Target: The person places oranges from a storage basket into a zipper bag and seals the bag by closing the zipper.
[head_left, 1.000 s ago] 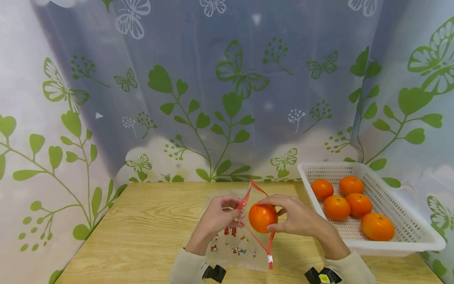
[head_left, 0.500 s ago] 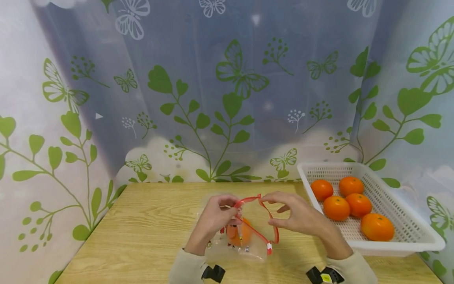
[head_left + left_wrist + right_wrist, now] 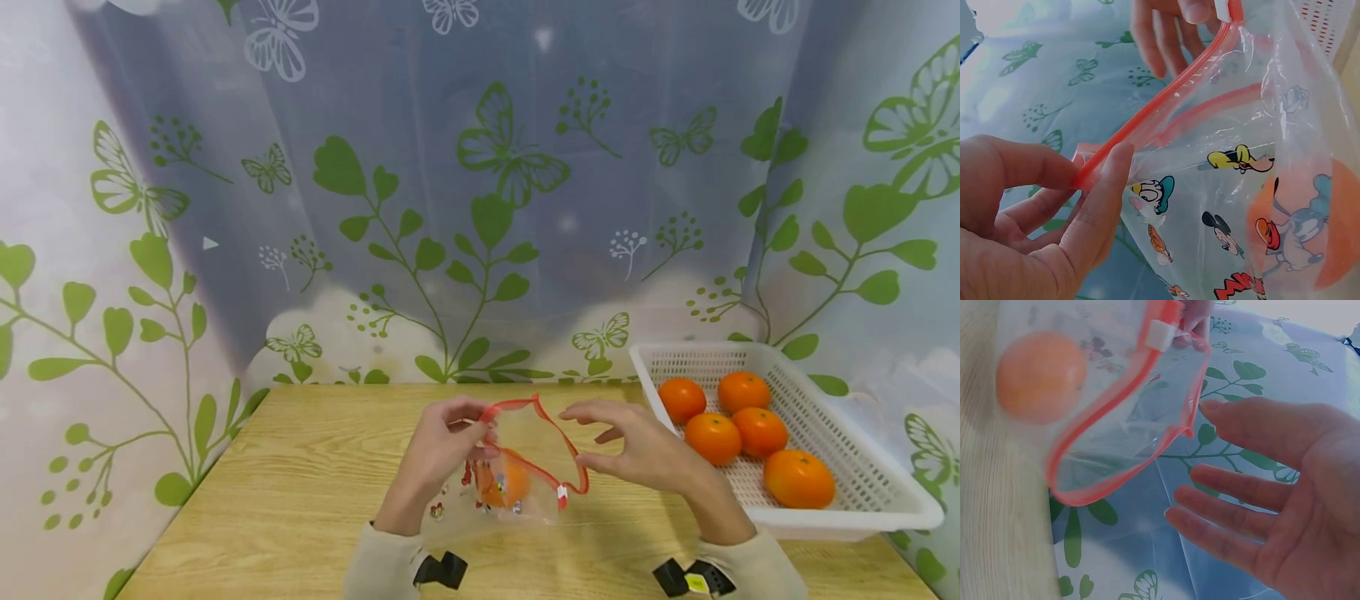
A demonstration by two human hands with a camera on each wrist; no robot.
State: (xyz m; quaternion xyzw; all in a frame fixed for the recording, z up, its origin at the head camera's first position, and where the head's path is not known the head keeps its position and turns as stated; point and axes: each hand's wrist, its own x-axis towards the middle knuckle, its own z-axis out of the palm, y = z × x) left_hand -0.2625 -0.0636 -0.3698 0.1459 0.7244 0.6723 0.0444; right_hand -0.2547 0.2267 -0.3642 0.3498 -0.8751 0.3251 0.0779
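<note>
A clear plastic zipper bag with a red rim, a white slider and small cartoon prints hangs at the middle of the head view. Its mouth gapes toward the right. Inside, low in the bag, sits one orange, seen through the plastic; the right wrist view shows the same orange. My left hand pinches the red rim between thumb and fingers, plain in the left wrist view. Just right of the bag's mouth, my right hand holds nothing, its fingers spread and relaxed.
A white plastic basket stands on the right of the wooden table, with several oranges in it. Behind the table hangs a curtain printed with butterflies and leaves.
The orange that my right hand held at the bag's mouth is now inside the bag. My right hand has let go and drawn slightly right; my left hand has shifted left with the rim.
</note>
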